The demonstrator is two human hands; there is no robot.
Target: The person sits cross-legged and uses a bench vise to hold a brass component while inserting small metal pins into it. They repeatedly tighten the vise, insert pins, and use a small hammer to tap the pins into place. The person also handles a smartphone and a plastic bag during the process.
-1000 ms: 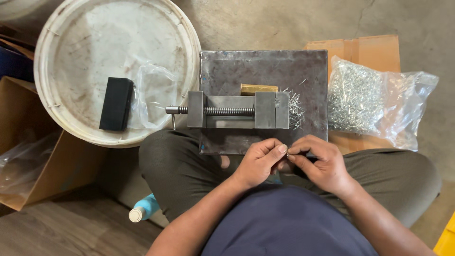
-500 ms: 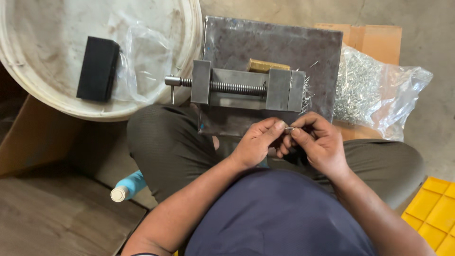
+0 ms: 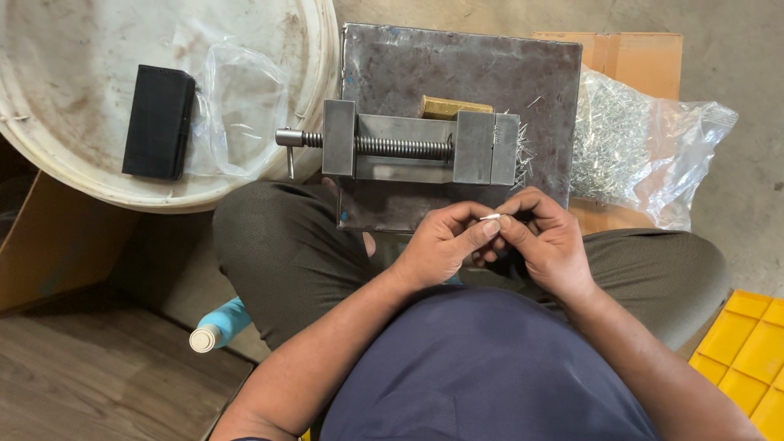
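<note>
Head view: small metal pin [image 3: 490, 217] pinched between both hands [image 3: 498, 241].

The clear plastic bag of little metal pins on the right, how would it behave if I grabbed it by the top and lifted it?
The clear plastic bag looks thin and crinkled, so it would probably sag and change shape. It is packed with small metal pins, so likely heavy for its size. Its wrinkled end lies loose on the floor, so pins might spill if tipped.

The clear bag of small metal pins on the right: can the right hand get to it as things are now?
Probably yes. The bag of pins lies open beside the right hand, nothing between them, though that hand and the left hand pinch a small pin.
</note>
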